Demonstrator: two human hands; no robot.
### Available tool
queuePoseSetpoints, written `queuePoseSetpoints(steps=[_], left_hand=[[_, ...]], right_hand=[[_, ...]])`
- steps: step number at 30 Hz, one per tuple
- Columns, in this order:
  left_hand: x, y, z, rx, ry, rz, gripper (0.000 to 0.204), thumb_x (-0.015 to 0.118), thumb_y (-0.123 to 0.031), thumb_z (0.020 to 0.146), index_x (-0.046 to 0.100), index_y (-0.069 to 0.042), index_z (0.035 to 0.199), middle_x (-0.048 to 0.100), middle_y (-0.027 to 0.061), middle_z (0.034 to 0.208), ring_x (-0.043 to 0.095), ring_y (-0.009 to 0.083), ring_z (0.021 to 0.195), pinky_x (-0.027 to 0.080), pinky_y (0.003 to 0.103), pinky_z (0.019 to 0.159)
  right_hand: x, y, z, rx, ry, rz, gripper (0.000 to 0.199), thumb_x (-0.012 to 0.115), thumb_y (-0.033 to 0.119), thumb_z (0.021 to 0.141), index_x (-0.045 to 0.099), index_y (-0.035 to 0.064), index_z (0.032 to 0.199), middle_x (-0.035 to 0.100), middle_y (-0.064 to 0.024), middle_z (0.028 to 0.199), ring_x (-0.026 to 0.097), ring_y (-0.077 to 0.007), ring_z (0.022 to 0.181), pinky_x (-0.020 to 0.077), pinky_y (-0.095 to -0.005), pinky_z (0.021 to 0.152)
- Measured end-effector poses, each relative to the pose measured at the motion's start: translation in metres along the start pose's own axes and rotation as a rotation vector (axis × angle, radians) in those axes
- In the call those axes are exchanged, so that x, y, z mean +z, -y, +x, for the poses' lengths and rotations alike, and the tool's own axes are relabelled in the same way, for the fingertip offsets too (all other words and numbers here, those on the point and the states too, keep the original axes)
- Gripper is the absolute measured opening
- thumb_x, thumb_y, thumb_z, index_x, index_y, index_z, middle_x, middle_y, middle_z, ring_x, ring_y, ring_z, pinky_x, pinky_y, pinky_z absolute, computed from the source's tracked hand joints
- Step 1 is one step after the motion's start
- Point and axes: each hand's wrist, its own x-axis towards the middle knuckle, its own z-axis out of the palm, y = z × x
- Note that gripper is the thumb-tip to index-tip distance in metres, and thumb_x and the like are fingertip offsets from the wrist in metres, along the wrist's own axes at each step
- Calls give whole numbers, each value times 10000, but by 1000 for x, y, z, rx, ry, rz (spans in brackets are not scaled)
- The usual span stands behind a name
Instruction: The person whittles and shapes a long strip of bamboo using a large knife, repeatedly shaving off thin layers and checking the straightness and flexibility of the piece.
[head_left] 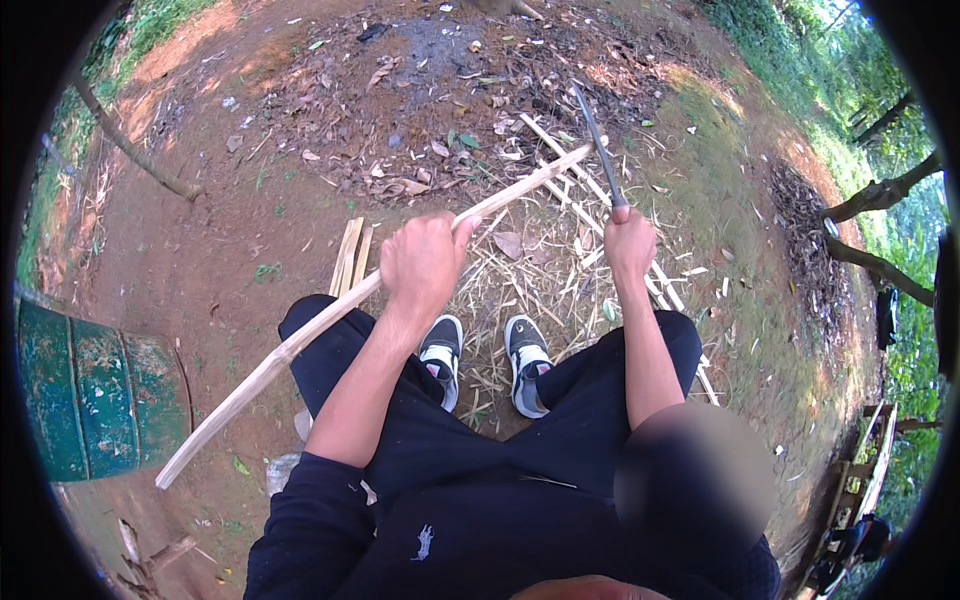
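My left hand [422, 262] is closed round a long pale strip of split wood or bamboo [262, 372]. The strip runs slantwise from the lower left, over my left thigh, up to the middle right. In my right hand [630, 245] is the handle of a machete [598, 143], its long dark blade pointing up and away. The blade crosses the strip's far end, and whether they touch I cannot tell. Under that end, more pale strips [570, 202] lie crossed on the ground, with shavings [520, 280] scattered between my shoes.
Short split pieces [350, 255] lie beyond my left knee. A green metal drum [100, 390] is at the left. Dry leaves [400, 185] cover the far ground. Thin trunks [880, 198] stand at the right, and a leaning stick [135, 150] is at the far left.
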Motion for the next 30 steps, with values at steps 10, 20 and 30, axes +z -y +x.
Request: queuePoseSetpoints(steps=[10,20,30], left_hand=[[-1,3,3,21,59,-77,410,626,-376,951,724,1,822,670,230,710,679,408,695,535,495,638],[-9,28,14,-26,134,-121,420,620,-399,951,738,-16,823,662,221,675,685,407,696,550,483,643],[-74,150,74,-65,-264,48,368,498,-256,1038,582,48,1226,647,211,724,667,297,619,515,429,570]], right_hand=[[17,-4,-14,-513,-2,132,86,671,138,781,611,83,753,655,-99,624,663,-311,563,508,-454,528],[7,-2,8,80,90,508,205,701,175,770,652,-23,752,630,-136,638,592,-197,610,485,-400,671],[-28,31,-17,-361,-50,169,174,660,203,795,601,53,729,638,-195,629,629,-416,597,481,-490,578]])
